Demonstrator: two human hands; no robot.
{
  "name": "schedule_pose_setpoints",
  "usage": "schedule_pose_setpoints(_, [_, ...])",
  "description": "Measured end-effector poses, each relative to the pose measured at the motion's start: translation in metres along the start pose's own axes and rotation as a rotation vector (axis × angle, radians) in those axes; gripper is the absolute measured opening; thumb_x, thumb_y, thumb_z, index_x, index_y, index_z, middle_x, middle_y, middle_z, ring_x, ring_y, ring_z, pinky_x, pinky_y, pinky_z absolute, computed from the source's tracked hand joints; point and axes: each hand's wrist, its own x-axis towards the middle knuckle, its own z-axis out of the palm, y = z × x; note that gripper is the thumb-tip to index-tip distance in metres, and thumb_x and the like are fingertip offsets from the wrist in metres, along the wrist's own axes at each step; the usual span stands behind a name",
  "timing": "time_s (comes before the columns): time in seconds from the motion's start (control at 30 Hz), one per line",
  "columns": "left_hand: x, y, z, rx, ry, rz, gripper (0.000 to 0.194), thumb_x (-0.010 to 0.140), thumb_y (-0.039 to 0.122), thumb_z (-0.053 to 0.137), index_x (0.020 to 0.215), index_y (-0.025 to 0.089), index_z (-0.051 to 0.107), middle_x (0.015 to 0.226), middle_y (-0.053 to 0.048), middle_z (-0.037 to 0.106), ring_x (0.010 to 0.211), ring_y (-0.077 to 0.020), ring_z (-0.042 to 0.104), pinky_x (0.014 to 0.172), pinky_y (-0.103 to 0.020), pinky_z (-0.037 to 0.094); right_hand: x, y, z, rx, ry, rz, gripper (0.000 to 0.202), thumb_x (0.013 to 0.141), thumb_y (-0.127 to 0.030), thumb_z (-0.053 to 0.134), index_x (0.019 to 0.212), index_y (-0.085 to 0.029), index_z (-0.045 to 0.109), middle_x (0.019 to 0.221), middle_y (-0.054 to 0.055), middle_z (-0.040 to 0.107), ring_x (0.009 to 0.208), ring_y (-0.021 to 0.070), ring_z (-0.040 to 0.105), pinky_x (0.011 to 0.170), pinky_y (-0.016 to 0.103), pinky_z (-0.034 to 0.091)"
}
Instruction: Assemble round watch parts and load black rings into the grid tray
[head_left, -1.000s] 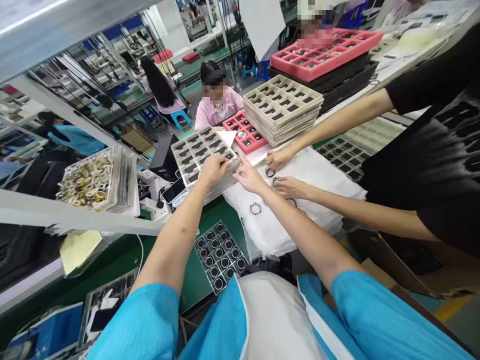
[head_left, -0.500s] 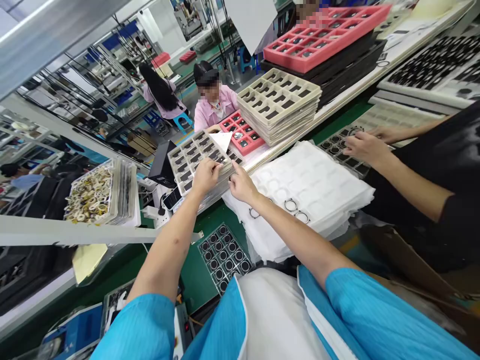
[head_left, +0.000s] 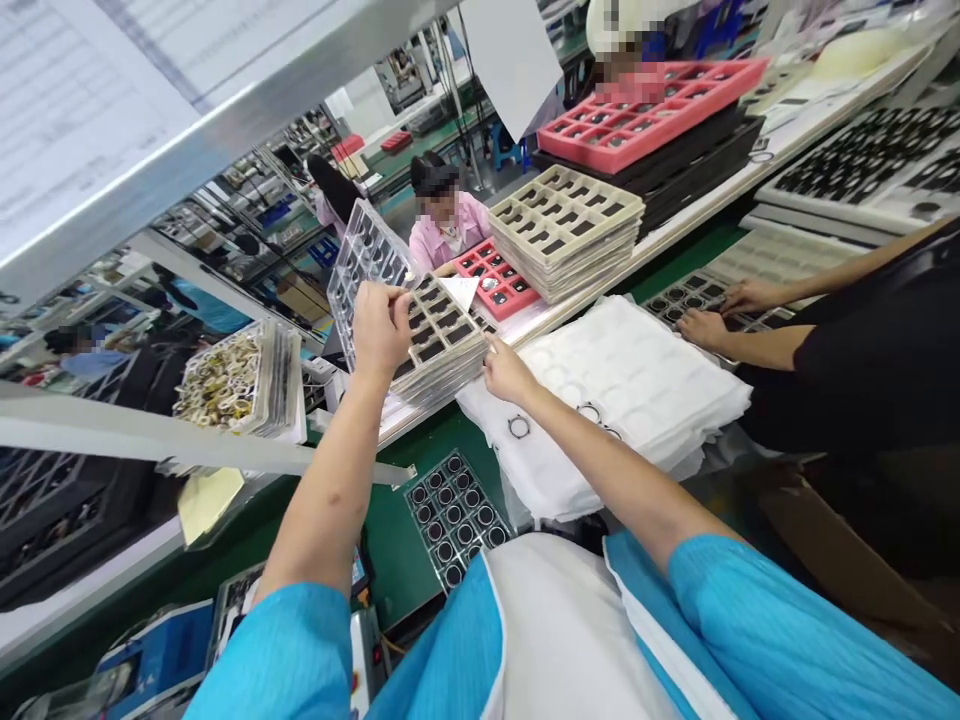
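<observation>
My left hand (head_left: 382,328) is closed on the edge of a clear plastic tray (head_left: 367,255) with moulded pockets. The tray is tilted up steeply, partly hidden behind the hand. Beside it lies a stack of pocketed trays (head_left: 442,330), whose top one holds dark flat parts. My right hand (head_left: 510,372) is at the stack's near right corner, index finger stretched to its edge and the other fingers loosely bent. Nothing shows in that hand. White wrapped sheets (head_left: 645,380) lie right of it, with a thin ring-shaped frame (head_left: 519,427) on them.
A beige tray stack (head_left: 566,220) and red trays (head_left: 652,115) stand along the shelf. A tray of round black parts (head_left: 454,515) lies on the green bench. A co-worker's hands (head_left: 724,310) work at the right. A metal beam (head_left: 225,130) crosses the upper left.
The clear tray has come up into a tilt at the left of the stack, raised by my left hand. My right hand stays by the stack's corner. The view has shifted slightly.
</observation>
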Motion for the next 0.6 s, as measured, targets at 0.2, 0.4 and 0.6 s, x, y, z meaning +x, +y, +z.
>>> schedule_pose_setpoints(0.2, [-0.107, 0.085, -0.103, 0.128, -0.102, 0.157, 0.011, 0.103, 0.029, 0.062, 0.11, 0.021, 0.063, 0.093, -0.006, 0.07, 0.084, -0.0188, 0.065, 0.07, -0.031, 0.05, -0.064, 0.008, -0.058, 0.138, 0.012, -0.097, 0.016, 0.09, -0.025, 0.063, 0.074, -0.022, 0.062, 0.134, 0.015, 0.066, 0.128, 0.0308, 0.063, 0.113, 0.051, 0.05])
schedule_pose_setpoints(0.4, [-0.322, 0.16, -0.128, 0.001, -0.316, -0.067, 0.014, 0.1, 0.02, 0.067, 0.114, 0.02, 0.064, 0.092, -0.005, 0.077, 0.083, -0.0188, 0.071, 0.073, -0.033, 0.055, -0.153, 0.023, -0.123, 0.216, -0.084, 0.047, 0.03, 0.095, -0.042, 0.063, 0.072, -0.023, 0.063, 0.117, 0.01, 0.073, 0.112, 0.0277, 0.069, 0.099, 0.044, 0.054])
schedule_pose_setpoints(0.6, [-0.428, 0.172, -0.082, -0.146, -0.627, -0.323, 0.019, 0.107, 0.029, 0.053, 0.107, 0.02, 0.069, 0.093, -0.01, 0.074, 0.087, -0.0236, 0.068, 0.076, -0.038, 0.054, -0.156, 0.007, -0.134, 0.257, -0.248, 0.12, 0.041, 0.092, -0.057, 0.067, 0.068, -0.024, 0.062, 0.11, 0.012, 0.074, 0.107, 0.0305, 0.07, 0.098, 0.047, 0.054])
